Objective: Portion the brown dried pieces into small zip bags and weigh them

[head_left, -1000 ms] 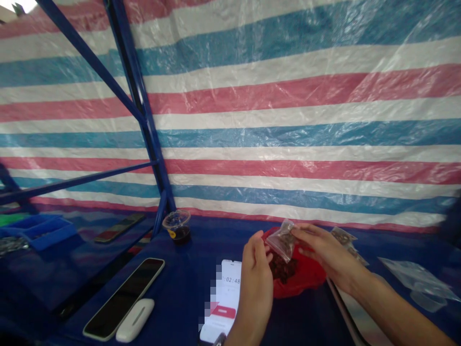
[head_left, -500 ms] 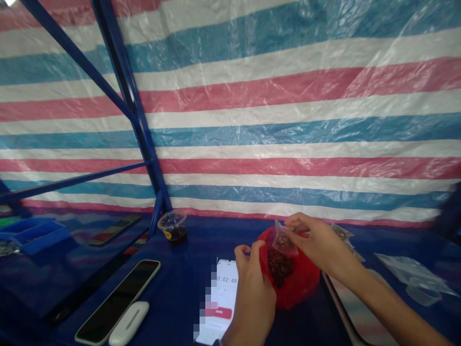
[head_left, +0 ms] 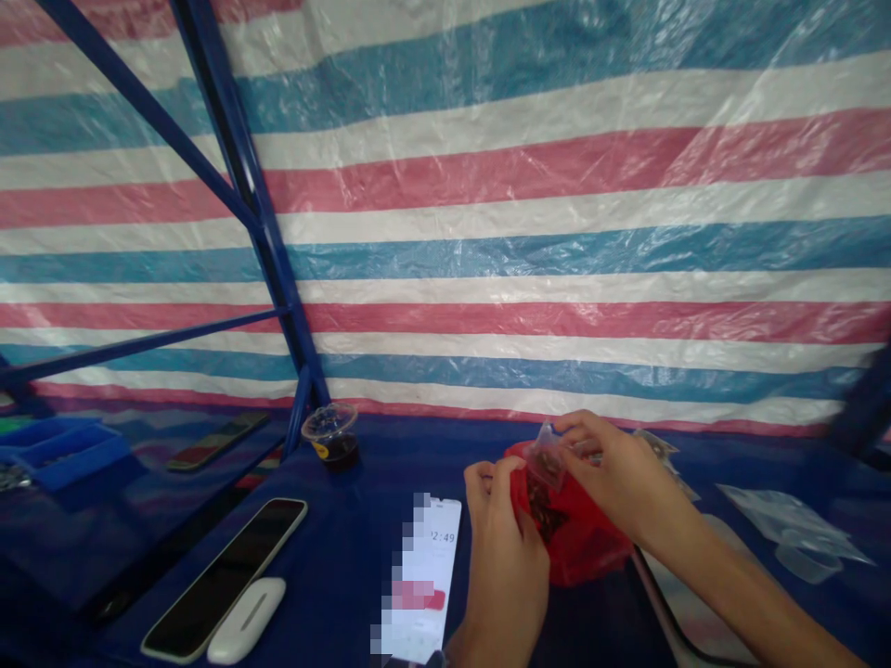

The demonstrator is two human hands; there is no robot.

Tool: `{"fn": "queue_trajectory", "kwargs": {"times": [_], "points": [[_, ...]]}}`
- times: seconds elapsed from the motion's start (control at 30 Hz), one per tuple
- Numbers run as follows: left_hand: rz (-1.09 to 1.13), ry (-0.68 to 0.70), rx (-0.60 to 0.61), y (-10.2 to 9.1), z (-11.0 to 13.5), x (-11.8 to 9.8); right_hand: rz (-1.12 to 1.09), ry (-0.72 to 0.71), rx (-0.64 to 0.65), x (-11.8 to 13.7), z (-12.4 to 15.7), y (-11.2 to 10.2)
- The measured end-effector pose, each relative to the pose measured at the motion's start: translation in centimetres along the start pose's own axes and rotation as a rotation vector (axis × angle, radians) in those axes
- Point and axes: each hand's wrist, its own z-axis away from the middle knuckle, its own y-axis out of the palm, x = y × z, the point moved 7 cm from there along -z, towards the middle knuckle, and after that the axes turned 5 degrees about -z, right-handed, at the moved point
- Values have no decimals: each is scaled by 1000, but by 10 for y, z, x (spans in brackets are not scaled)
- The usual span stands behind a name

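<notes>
While our left hand [head_left: 508, 547] has its fingertips bent closed on the left rim of the red bag [head_left: 591, 547], our right hand [head_left: 616, 468] pinches the sachet [head_left: 547, 459], thumb and fingers drawn together at its right edge. We hold this sachet over the mouth of the red bag, tilted; its contents are too blurred for us to name. Inside the red bag we see dark brown pieces [head_left: 547, 515]. Just left of the red bag, beyond our left wrist, lies a lit phone [head_left: 428, 575] showing a timer, partly pixelated. Farther left of the red bag are a dark phone [head_left: 226, 580] and, just beside that, a white case [head_left: 247, 620]. A lidded cup [head_left: 332, 441] of dark liquid stands left of and beyond the red bag; clear packaging [head_left: 786, 520] lies to its right.
</notes>
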Motion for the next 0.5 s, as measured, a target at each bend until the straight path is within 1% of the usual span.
{"fn": "queue_trajectory", "kwargs": {"times": [0.1,0.2,0.33,0.43,0.5], "points": [[-11,0,-6,-1,-1,0,-18,-4,34,1,3,4],[-31,-4,0,-1,-2,0,-35,-10,-25,2,7,3],[-68,-17,26,0,-2,1,-20,-9,11,1,10,9],[-84,-2,26,0,-2,1,-25,-9,-37,-1,9,7],[-88,7,22,0,-3,1,-21,-10,-31,-2,9,9]]}}
